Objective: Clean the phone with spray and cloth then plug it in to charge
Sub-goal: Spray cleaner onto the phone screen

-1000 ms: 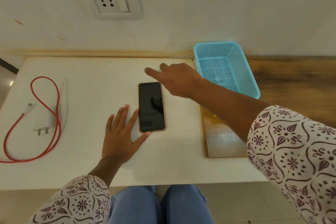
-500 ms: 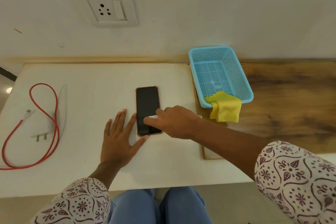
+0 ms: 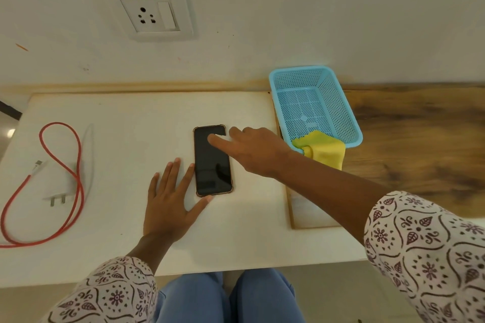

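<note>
White wall rises behind the bench point(image 3: 126, 118), with a socket plate point(image 3: 148, 12) set into it above the far edge. The bench top is pale on the left and centre; toward the right edge it turns to dark wood grain.

A phone point(image 3: 212, 161) lies flat near the centre of the pale part, screen up and dark, its long side running from near edge to far edge. The left hand point(image 3: 169, 199) rests flat on the bench just beside the phone's left edge, fingers spread, thumb tip touching the phone's near left corner; its grip is released and holds nothing. The right hand point(image 3: 256, 151) reaches in from the right with the forefinger stretched out over the far part of the screen, the other fingers curled loosely; whether the fingertip touches the glass cannot be told, and this grip too grasps nothing.

By the far right of the pale surface stands a blue mesh basket point(image 3: 341, 102), with a yellow cloth point(image 3: 325, 149) draped over its near rim. Near the left edge lie a white charger plug point(image 3: 61, 189) and a looped red cable point(image 3: 70, 165). Patterned sleeves and blue trousers show at the near edge.
</note>
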Demonstrator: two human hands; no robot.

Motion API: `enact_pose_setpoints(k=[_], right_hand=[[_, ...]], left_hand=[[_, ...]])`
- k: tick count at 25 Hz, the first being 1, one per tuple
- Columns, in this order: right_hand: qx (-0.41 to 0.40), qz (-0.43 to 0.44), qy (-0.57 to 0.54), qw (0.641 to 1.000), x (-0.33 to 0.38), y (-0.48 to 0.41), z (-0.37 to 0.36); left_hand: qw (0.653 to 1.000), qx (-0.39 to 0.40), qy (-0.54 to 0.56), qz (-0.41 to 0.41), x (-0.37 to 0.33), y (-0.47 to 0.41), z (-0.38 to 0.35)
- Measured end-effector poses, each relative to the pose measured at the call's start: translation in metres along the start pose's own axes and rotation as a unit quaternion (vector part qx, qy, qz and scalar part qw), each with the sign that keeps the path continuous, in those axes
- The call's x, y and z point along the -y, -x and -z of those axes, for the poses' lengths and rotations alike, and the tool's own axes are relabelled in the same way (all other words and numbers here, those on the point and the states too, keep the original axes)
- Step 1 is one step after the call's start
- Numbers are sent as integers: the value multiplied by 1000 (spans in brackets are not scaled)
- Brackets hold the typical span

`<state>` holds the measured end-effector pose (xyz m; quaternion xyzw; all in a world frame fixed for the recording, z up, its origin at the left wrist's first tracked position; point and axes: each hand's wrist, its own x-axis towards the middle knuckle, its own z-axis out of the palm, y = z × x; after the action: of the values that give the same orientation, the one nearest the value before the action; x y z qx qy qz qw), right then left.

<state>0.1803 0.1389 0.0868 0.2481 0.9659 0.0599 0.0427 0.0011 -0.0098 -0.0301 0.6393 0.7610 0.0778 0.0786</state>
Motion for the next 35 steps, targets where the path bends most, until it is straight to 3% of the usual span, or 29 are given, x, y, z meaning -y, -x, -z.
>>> enact_pose_setpoints(k=[6, 17, 23, 31, 35], right_hand=[[41, 23, -25, 999, 5, 0, 2], [-1, -4, -38, 999, 11, -17, 14], [74, 19, -67, 995, 21, -3, -2], [-17, -43, 17, 999, -4, -28, 15], [-12, -65, -4, 998, -12, -43, 14]], left_hand=[[1000, -3, 4, -5, -2, 0, 2], [1000, 5, 3, -3, -5, 0, 6], [1000, 9, -6, 0, -4, 0, 6], [1000, 13, -4, 7, -5, -1, 8], [1000, 19, -12, 10, -5, -1, 8]])
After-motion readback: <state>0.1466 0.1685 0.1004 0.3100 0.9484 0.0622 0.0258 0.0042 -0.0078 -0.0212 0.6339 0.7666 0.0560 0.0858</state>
